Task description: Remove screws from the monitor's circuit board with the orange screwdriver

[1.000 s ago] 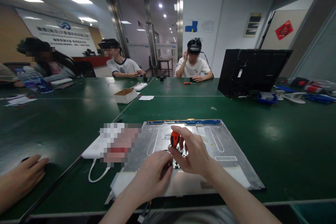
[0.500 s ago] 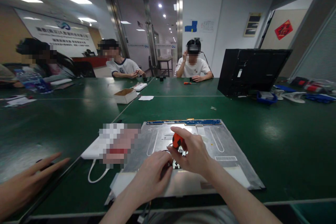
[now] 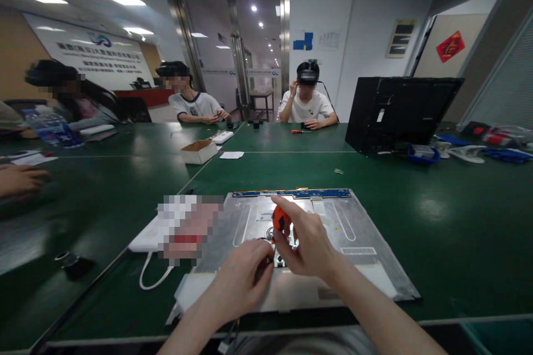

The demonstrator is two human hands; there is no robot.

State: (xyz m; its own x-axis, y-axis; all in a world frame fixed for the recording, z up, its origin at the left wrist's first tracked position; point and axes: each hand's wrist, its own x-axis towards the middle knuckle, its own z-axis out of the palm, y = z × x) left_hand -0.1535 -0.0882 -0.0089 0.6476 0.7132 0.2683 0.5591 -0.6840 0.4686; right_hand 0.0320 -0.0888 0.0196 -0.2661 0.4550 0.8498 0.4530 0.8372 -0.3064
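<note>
In my right hand (image 3: 306, 236) is a screwdriver with an orange-and-black handle (image 3: 280, 218), held upright with my index finger reaching out above the handle. Its tip points down at a small metal bracket (image 3: 280, 260) on the middle of a flat silver display panel (image 3: 358, 266). My left hand (image 3: 245, 269) rests on the panel just left of the bracket, its fingers curled together by the screwdriver's shaft. Whatever those fingers pinch is hidden. A blue circuit strip (image 3: 266, 194) runs along the panel's far edge.
Left of the panel lie a white power bank (image 3: 145, 236) with a cable and a blurred reddish item. A dark cylindrical object (image 3: 73, 260) stands further left. An open box (image 3: 200, 152) and a black monitor housing (image 3: 400, 113) are farther back. Co-workers sit around the green table.
The screwdriver handle and my right fingers have shifted slightly around the handle; my left hand stays put. A co-worker's hand at the left has withdrawn, uncovering the dark cylinder.
</note>
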